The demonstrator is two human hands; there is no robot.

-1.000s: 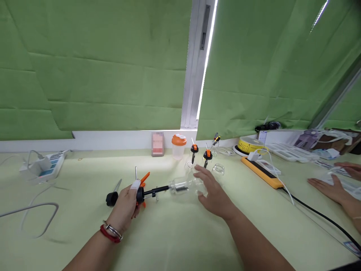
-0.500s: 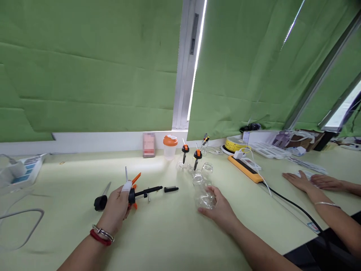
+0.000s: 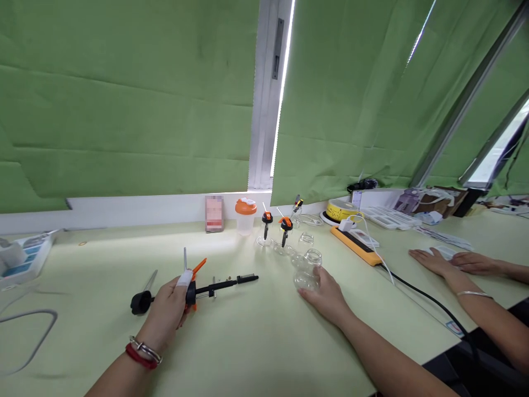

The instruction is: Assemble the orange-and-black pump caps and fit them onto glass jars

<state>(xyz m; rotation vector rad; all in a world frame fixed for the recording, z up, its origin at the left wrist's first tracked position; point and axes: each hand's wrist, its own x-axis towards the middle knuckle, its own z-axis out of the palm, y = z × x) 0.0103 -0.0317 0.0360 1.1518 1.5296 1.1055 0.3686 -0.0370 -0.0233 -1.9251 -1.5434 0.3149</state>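
Note:
My left hand (image 3: 167, 306) is closed around a black and orange part like a pump head (image 3: 190, 293). A long black rod sticks out of it to the right, and an orange lever (image 3: 200, 266) rises above my fingers. At the rod's tip is a dark spring piece (image 3: 248, 278); whether it is joined on or lying behind, I cannot tell. A black cap with a thin tube (image 3: 141, 302) lies left of that hand. My right hand (image 3: 326, 295) grips a clear glass bottle (image 3: 308, 270) at its side, mouth up, at the table.
Behind stand glass bottles with black and orange tops (image 3: 285, 223), an open glass bottle (image 3: 306, 239) and an orange-lidded cup (image 3: 245, 215). An orange power strip (image 3: 356, 246) with cables lies to the right. Another person's hands (image 3: 430, 259) rest on the table farther right.
My right hand has moved slightly right, and the bottle now stands more upright. The rod's tip has come up to the spring piece, which was apart from it before.

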